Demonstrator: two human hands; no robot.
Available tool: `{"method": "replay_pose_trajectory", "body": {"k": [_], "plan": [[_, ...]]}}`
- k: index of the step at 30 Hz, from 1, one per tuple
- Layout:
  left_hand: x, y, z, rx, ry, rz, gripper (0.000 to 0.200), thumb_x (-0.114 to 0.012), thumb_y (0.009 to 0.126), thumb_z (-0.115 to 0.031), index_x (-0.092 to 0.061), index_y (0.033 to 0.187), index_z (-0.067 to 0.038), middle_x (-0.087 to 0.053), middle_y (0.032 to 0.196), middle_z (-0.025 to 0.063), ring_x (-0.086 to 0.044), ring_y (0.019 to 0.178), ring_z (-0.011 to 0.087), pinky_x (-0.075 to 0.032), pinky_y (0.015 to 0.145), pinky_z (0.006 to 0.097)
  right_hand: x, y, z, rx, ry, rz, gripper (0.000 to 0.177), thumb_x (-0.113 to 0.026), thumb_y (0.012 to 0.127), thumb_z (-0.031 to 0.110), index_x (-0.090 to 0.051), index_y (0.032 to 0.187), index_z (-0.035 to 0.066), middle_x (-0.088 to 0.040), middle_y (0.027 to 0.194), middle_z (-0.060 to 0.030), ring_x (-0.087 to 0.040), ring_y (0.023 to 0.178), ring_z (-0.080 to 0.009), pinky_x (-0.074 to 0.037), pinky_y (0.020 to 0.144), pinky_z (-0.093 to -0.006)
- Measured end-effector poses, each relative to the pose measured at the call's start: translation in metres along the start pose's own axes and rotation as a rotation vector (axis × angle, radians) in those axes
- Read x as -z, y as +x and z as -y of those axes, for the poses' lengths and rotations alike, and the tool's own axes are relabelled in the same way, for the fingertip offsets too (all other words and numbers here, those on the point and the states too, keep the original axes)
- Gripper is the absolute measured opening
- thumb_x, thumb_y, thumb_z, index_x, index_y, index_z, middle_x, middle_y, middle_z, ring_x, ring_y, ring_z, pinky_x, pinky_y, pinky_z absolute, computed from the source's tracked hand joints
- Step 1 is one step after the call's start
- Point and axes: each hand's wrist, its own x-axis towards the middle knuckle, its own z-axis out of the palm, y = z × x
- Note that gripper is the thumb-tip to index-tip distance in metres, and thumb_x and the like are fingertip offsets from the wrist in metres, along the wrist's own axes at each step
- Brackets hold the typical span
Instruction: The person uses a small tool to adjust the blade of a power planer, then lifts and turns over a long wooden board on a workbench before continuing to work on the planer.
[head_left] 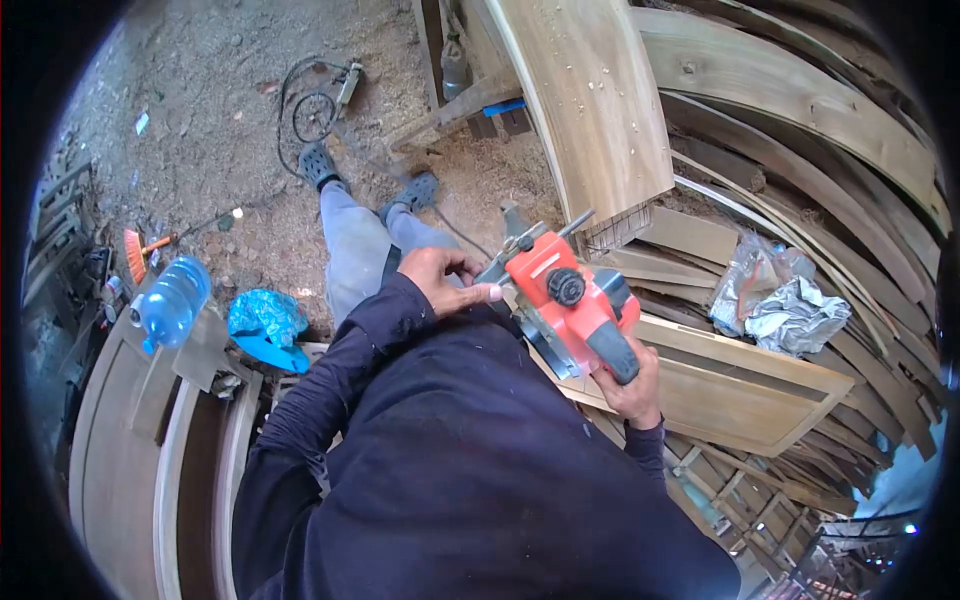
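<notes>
An orange-red electric planer (572, 300) with a black knob and a dark grip is held in front of my body, tilted so its metal side fence shows. My right hand (635, 385) is closed around its rear handle. At the fence side, my left hand (440, 280) has its fingers curled and its thumb pressed on a metal part; the fingertips are partly hidden. A thick wooden board (605, 110) with shavings on it extends away just beyond the planer.
Stacked planks (790, 75) fill the right side, with crumpled plastic bags (795, 312) on them. A framed wooden panel (740, 395) lies below. At left are a water bottle (178, 300), a blue bag (268, 318) and an orange brush (135, 255). A power cord (285, 110) crosses the floor near my feet.
</notes>
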Motion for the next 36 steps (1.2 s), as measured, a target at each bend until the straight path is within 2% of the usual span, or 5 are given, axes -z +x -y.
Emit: {"method": "replay_pose_trajectory", "body": {"k": [14,24,28,33,36], "plan": [[0.026,0.075,-0.013,-0.138,-0.43,-0.504,0.028,-0.066,0.09,-0.026,-0.066,0.098,0.002,-0.067,0.085,0.0039,-0.061,0.079,0.0093,-0.05,0.073,0.025,0.015,0.082,0.036,0.006,0.384,-0.117,0.03,-0.068,0.078,0.015,-0.062,0.101,-0.002,-0.064,0.08,-0.0097,-0.058,0.072,-0.015,-0.048,0.071,-0.031],[0.092,0.078,-0.016,-0.109,-0.294,-0.645,0.037,-0.075,0.079,-0.038,-0.07,0.091,-0.003,-0.066,0.071,0.0024,-0.059,0.065,0.0074,-0.049,0.063,0.0251,0.006,0.151,0.083,-0.013,0.332,-0.061,0.032,-0.072,0.076,0.018,-0.062,0.098,-0.003,-0.061,0.079,-0.0055,-0.059,0.076,-0.0148,-0.048,0.07,-0.0313],[0.132,0.081,-0.01,-0.075,-0.437,-0.65,0.038,-0.075,0.078,-0.04,-0.07,0.091,-0.004,-0.063,0.067,0.0006,-0.055,0.062,0.0074,-0.046,0.059,0.0254,-0.002,0.189,0.111,0.003,0.234,-0.02,0.024,-0.073,0.076,0.014,-0.06,0.089,-0.001,-0.057,0.072,-0.0023,-0.056,0.066,-0.0098,-0.047,0.059,-0.0272],[0.18,0.094,0.013,-0.046,-0.623,-0.721,0.039,-0.077,0.076,-0.04,-0.071,0.089,-0.003,-0.062,0.07,-0.0006,-0.054,0.065,0.0074,-0.046,0.062,0.0246,-0.014,0.246,0.163,-0.055,0.158,0.124,0.032,-0.073,0.078,0.017,-0.062,0.102,-0.002,-0.061,0.079,-0.0027,-0.058,0.073,-0.0117,-0.048,0.068,-0.0286],[0.202,0.098,0.031,-0.055,-0.709,-0.788,0.037,-0.077,0.076,-0.037,-0.07,0.088,-0.003,-0.061,0.071,-0.0013,-0.053,0.065,0.0067,-0.045,0.063,0.0239,-0.028,0.278,0.199,-0.016,0.124,0.17,0.027,-0.075,0.077,0.017,-0.059,0.09,0.0,-0.06,0.075,-0.0023,-0.059,0.066,-0.0113,-0.049,0.062,-0.0274]]}}
